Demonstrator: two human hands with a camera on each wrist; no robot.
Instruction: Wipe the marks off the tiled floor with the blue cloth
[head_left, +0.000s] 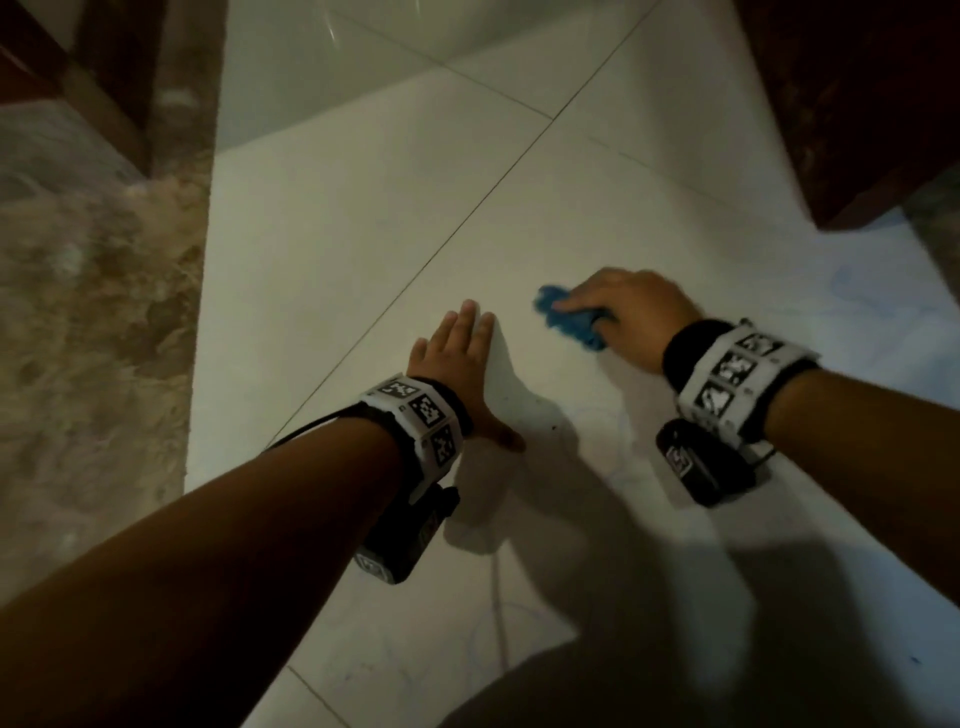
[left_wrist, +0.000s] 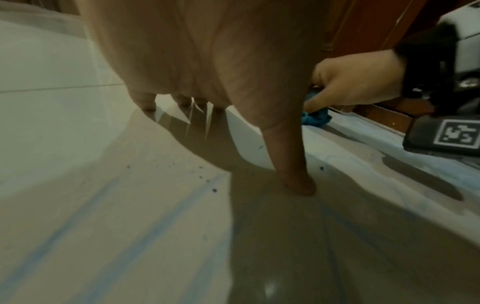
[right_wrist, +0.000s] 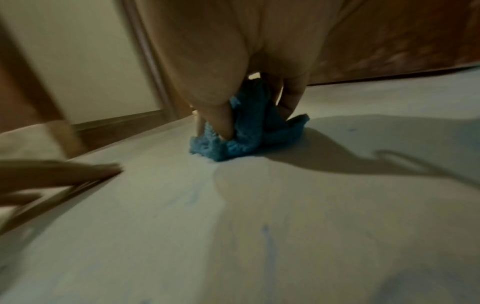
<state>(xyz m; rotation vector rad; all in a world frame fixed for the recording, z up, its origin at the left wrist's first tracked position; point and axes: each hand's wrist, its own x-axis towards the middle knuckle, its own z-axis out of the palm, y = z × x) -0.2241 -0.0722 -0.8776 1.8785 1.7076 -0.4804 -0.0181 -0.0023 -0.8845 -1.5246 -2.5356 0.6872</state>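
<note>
While the right hand (head_left: 636, 317) grips the bunched blue cloth (head_left: 566, 322), fingers and thumb curled round it, the cloth sits pressed on the tiled floor (head_left: 363, 234) near frame centre, just right of a diagonal grout line (head_left: 467, 208). Right wrist view: thumb dug into the folds, cloth (right_wrist: 246, 133) touching tile.

Left hand (head_left: 460, 374) lies flat on the floor just left of the cloth, not touching it; fingers straight and close together, thumb splayed out toward the cloth side. Left wrist view confirms the thumb tip on the tile.

Writing: no readable text or brand. Only b/w square fiducial tags on both wrist bands (head_left: 727, 371) and on the camera boxes under the wrists.

Marks: faint blue streaks (left_wrist: 155, 222) and dark blue specks on tile nr the left hand; pale blue smear (head_left: 852, 291) right of the right hand; small blue dot at lower right.

Surroundings: shaggy beige rug (head_left: 93, 312) along the left, its straight edge bordering the tiles; dark wood furniture (head_left: 857, 104) at upper right, corner close behind the right hand. Open tile fwd between the rug and furniture. Heavy arm shadows across near tiles.
</note>
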